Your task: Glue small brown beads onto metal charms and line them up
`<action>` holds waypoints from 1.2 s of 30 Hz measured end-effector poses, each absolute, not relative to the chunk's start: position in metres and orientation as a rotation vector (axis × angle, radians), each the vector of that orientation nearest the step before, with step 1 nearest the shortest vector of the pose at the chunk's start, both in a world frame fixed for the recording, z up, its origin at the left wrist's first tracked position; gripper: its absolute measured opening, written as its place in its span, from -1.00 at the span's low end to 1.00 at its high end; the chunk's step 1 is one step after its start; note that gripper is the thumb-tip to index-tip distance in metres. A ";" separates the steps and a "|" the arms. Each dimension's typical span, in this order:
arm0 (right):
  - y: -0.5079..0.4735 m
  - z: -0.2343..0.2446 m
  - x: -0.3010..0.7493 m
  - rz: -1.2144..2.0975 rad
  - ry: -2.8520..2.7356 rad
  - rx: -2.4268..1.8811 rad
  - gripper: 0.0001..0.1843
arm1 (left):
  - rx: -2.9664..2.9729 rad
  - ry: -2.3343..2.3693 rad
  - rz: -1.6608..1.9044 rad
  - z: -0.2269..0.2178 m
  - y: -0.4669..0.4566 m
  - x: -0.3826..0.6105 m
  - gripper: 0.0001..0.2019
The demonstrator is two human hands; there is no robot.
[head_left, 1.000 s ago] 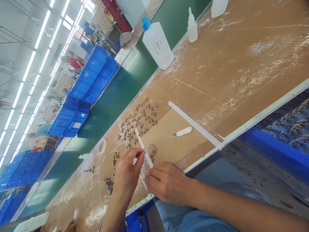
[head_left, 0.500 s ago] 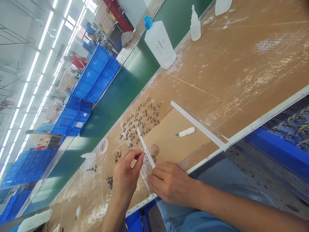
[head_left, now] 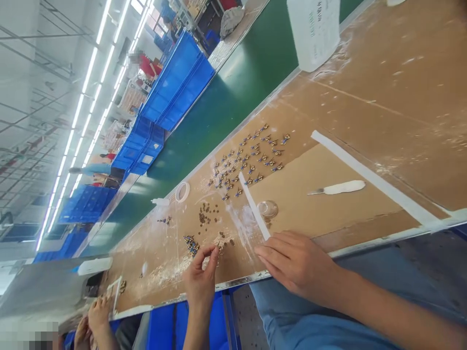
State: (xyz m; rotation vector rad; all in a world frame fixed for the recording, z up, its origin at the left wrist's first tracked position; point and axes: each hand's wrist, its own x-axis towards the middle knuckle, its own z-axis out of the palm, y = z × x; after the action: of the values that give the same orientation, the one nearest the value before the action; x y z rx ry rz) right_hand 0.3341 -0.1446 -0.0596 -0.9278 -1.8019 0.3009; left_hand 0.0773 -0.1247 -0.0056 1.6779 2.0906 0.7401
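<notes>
My left hand (head_left: 201, 274) is raised over the near part of the bench, thumb and forefinger pinched together; what is between the tips is too small to name. Small dark round pieces (head_left: 226, 240) lie just beside those fingertips. A pile of small blue-and-gold parts (head_left: 191, 245) is to their left. My right hand (head_left: 297, 262) rests at the bench's front edge, fingers curled together, close to the lower end of a white strip (head_left: 255, 209). Its thumb and anything under the fingers are hidden. A small clear cup (head_left: 268, 208) stands beyond that hand.
Many blue-and-gold parts (head_left: 251, 169) are spread in rows. A white-handled blade tool (head_left: 343, 187) lies on brown board. A tape roll (head_left: 182, 192), a small bottle (head_left: 160, 201) and a large white bottle (head_left: 315, 34) stand farther back. At lower left show another person's hands (head_left: 98, 313).
My left hand has moved away from the clear cup, leftward and back, uncovering the dark pieces. My right hand stays by the strip. The view has swung left.
</notes>
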 end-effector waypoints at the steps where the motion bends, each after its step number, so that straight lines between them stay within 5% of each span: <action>1: -0.145 -0.060 0.334 0.296 -1.808 -0.927 -0.83 | 1.665 2.076 0.745 -0.008 -0.126 0.075 -0.65; 20: -0.143 -0.054 0.252 0.300 -2.108 -1.056 -0.88 | 1.492 1.915 1.013 -0.029 -0.135 0.065 -0.81; 36: -0.137 -0.058 0.257 0.222 -2.084 -1.045 -0.90 | 1.953 1.822 0.844 -0.019 -0.121 0.075 -0.91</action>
State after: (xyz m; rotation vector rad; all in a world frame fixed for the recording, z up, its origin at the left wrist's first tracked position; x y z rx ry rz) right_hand 0.2568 -0.1372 -0.0583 -1.0447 -2.0842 0.2219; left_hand 0.0746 -0.1211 -0.0188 1.9534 1.8223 0.8441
